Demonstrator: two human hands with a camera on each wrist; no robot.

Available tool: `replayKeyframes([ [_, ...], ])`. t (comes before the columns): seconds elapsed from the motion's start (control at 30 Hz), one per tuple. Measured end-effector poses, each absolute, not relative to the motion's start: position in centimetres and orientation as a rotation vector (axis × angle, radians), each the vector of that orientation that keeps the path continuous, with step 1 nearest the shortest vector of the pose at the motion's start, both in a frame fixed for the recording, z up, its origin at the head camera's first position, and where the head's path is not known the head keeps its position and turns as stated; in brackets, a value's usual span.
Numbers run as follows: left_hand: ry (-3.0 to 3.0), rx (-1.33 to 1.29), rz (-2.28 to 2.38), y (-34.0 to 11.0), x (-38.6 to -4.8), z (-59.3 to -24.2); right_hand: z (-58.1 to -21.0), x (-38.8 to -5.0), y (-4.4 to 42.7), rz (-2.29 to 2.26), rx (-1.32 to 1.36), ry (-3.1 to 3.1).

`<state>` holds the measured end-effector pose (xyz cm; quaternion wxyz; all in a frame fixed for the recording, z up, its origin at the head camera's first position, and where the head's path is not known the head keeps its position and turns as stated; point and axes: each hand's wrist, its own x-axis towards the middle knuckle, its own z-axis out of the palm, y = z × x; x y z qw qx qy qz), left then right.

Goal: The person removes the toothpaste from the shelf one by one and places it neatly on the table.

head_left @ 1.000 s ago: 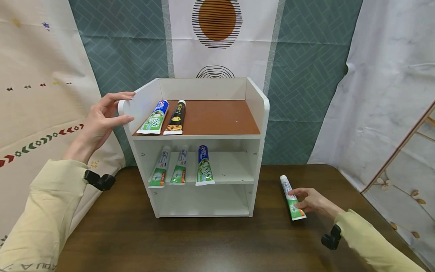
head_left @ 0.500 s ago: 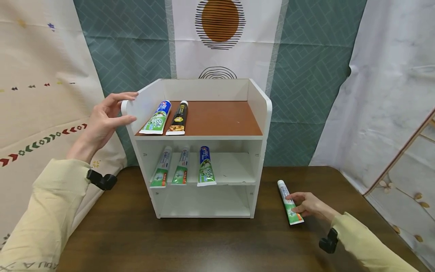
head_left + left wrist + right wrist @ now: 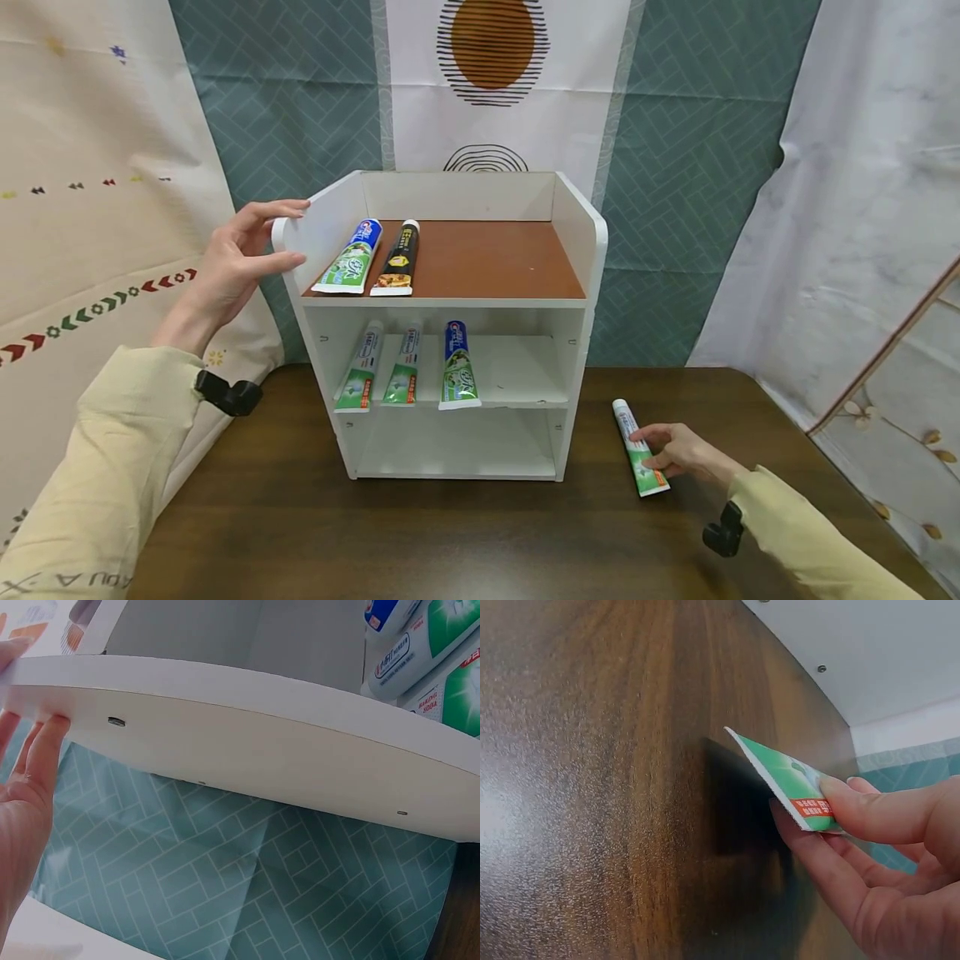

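Observation:
My left hand (image 3: 228, 271) grips the front edge of the left side panel of a white shelf unit (image 3: 577, 250); in the left wrist view the hand (image 3: 30, 772) has its thumb and fingers on opposite faces of that panel. At the right of the table, my right hand (image 3: 678, 450) pinches a white and green toothpaste tube (image 3: 628, 429) by its side. The right wrist view has the thumb on top of the tube (image 3: 787, 776) and fingers beneath, its crimped end tilted above the wood. Whether the cap end touches the table cannot be told.
Two tubes, one blue and green (image 3: 351, 258), one black (image 3: 397, 260), lie on the brown top board (image 3: 487, 258). Three more tubes, among them a blue-capped one (image 3: 457, 367), lie on the middle shelf (image 3: 517, 375). The unit stands on a dark wooden table (image 3: 465, 533) before hanging cloths.
My right hand and the tube shifted slightly down and left early on, then stayed almost still. The left hand keeps its place on the panel. The view has shifted a little.

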<state>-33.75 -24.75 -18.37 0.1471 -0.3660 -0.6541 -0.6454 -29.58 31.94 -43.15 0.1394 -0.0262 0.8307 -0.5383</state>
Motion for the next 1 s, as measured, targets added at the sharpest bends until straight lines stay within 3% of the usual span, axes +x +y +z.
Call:
replayKeyframes([
  [1.0,-1.872,-1.063,-1.862,-24.8,-33.68,-18.35,-43.36,-29.76,32.41,-1.386,-0.242,2.54],
])
